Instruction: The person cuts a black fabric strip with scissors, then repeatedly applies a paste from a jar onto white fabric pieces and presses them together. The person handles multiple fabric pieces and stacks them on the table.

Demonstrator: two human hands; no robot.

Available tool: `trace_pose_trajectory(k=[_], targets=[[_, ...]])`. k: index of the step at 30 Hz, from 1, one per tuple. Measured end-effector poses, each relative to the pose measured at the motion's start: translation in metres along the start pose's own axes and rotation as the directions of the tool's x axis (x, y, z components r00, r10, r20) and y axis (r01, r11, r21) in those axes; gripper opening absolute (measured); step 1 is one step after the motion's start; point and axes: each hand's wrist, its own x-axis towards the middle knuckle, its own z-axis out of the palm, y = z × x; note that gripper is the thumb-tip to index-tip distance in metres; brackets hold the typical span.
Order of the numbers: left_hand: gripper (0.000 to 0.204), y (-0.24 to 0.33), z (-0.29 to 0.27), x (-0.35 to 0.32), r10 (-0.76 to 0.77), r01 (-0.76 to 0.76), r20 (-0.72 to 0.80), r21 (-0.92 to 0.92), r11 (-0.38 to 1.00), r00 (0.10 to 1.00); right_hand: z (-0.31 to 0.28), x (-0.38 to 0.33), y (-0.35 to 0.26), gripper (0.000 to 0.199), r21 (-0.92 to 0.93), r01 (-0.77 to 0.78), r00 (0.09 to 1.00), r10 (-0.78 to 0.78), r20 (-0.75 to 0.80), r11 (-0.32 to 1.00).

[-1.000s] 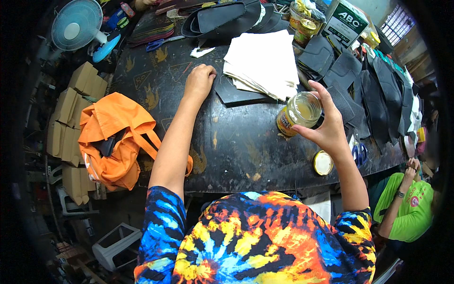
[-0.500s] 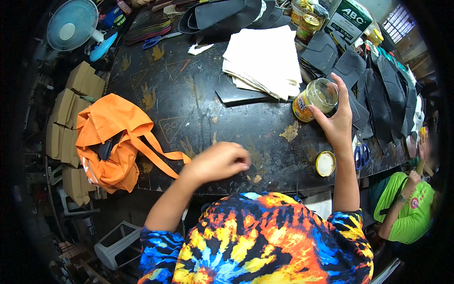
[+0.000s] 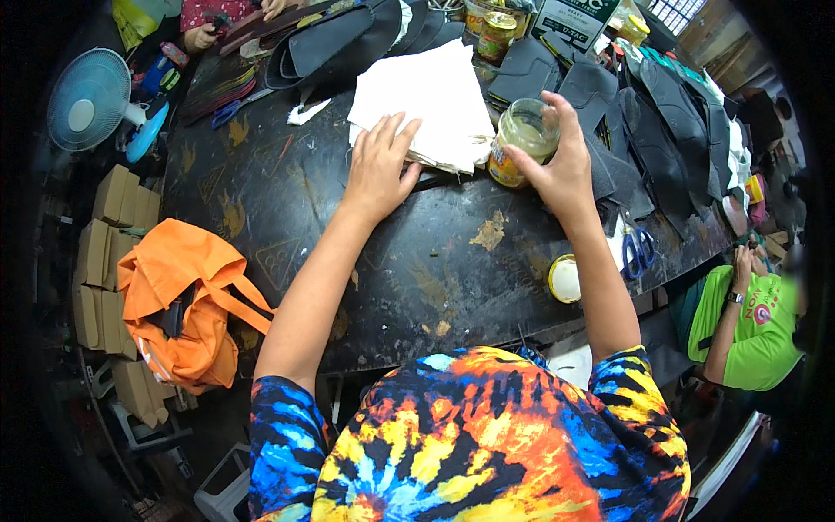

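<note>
My left hand (image 3: 380, 170) lies with its fingers spread on the left near edge of a stack of white sheets (image 3: 435, 91), some of them frayed at the border. Just right of the stack, my right hand (image 3: 564, 170) is wrapped around an open glass jar (image 3: 520, 137) with a yellow label. The jar's contents are hard to make out. A round lid (image 3: 566, 280) with a yellow rim rests on the table below it, beside my right forearm.
Blue-handled scissors (image 3: 639, 252) lie right of my forearm. Black cut pieces (image 3: 678, 130) cover the dark table's (image 3: 391, 287) right side. An orange bag (image 3: 187, 296) sits at the left edge, near a fan (image 3: 90, 104). A person in green (image 3: 748, 322) is at right, another person's hand (image 3: 201, 36) far left.
My left hand has moved forward from over the near table onto the white stack, and its fingers have spread. The held jar is a little farther from me. The whole view has shifted.
</note>
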Motion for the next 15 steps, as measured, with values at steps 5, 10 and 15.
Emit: trace_pose_trajectory(k=[5,10,15], targets=[[0.066,-0.010,0.011,0.003,-0.023,0.022,-0.025,-0.038,0.999,0.999,-0.004,-0.008,-0.007,0.090,-0.059,-0.024,0.999,0.026,0.036,0.998],[0.061,-0.029,0.013,0.017,0.014,-0.017,-0.049,-0.047,0.999,0.999,-0.007,-0.010,-0.018,0.087,-0.238,0.148,0.978,-0.177,-0.108,0.960],[0.048,-0.035,0.019,0.028,0.040,-0.039,-0.100,0.011,0.999,0.994,0.001,-0.055,-0.041,0.057,0.137,0.433,0.863,-0.453,0.221,0.891]])
